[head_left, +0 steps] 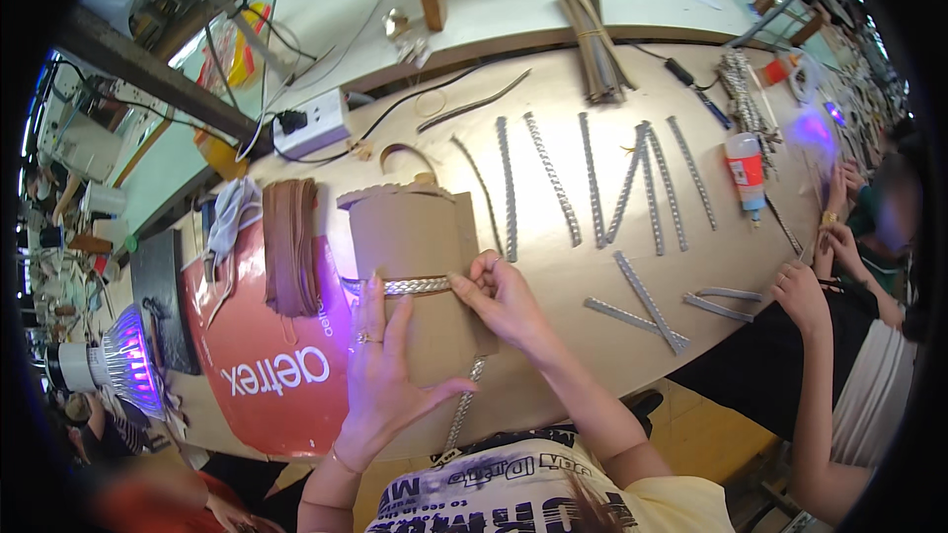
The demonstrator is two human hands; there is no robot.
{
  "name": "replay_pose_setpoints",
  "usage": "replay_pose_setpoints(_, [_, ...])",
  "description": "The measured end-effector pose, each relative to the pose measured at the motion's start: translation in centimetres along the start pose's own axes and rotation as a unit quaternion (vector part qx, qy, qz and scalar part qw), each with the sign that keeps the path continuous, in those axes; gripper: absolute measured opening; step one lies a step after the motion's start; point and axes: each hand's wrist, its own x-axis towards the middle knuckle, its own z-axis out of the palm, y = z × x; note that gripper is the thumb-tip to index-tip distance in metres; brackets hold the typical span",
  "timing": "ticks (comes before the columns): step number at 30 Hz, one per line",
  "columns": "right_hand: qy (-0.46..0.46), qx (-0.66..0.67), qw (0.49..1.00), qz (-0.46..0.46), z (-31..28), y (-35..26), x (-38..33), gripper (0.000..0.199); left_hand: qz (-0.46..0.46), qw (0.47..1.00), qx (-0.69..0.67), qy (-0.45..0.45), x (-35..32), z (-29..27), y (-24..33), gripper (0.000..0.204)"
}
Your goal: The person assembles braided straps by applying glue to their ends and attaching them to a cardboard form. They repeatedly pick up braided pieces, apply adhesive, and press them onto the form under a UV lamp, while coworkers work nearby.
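A silver braided strip (pixel 415 286) lies across a brown cardboard piece (pixel 405 232) in front of me. My left hand (pixel 380 365) rests flat near the strip's left end, fingers stretched and thumb spread wide. At the other end, my right hand (pixel 499 301) pinches the strip between thumb and fingers. Another silver braided strip (pixel 466 405) hangs over the table's near edge below my hands. Several more braided strips (pixel 553 178) lie spread to the right of the cardboard.
Left of the cardboard lie a red plastic bag (pixel 267 365) and folded brown strips (pixel 289 247). A power strip (pixel 311 125) sits behind them; a glowing lamp (pixel 128 365) stands far left. At right are a red-labelled bottle (pixel 746 175) and a co-worker's hand (pixel 802 296). A tied bundle (pixel 595 39) lies at the back.
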Motion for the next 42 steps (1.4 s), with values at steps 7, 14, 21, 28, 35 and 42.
replay_pose_setpoints(7, [0.101,-0.012,0.988,-0.114,1.0,0.2,-1.4,0.019,0.003,0.999,0.006,0.046,-0.4,1.0,-0.1,0.106])
replay_pose_setpoints(14, [0.118,-0.313,0.887,-0.317,1.9,1.6,-4.7,0.042,0.014,0.997,-0.013,0.076,-0.5,1.5,-0.3,0.106])
replay_pose_setpoints(21, [0.051,-0.296,0.909,-0.29,2.7,3.8,-5.2,0.063,0.039,0.993,0.004,0.108,-0.5,1.9,-0.6,0.105])
replay_pose_setpoints(28, [0.055,-0.301,0.903,-0.302,2.1,4.7,-4.6,0.066,0.052,0.991,-0.012,0.122,-0.5,2.1,-0.4,0.101])
replay_pose_setpoints(35, [0.03,-0.162,0.929,-0.332,1.3,7.0,-4.9,0.073,0.033,0.989,-0.027,0.144,-0.8,3.6,-1.4,0.099])
replay_pose_setpoints(42, [0.016,-0.088,0.954,-0.286,0.9,6.6,-5.2,0.069,0.05,0.924,0.127,0.357,-4.0,3.9,-0.4,0.088])
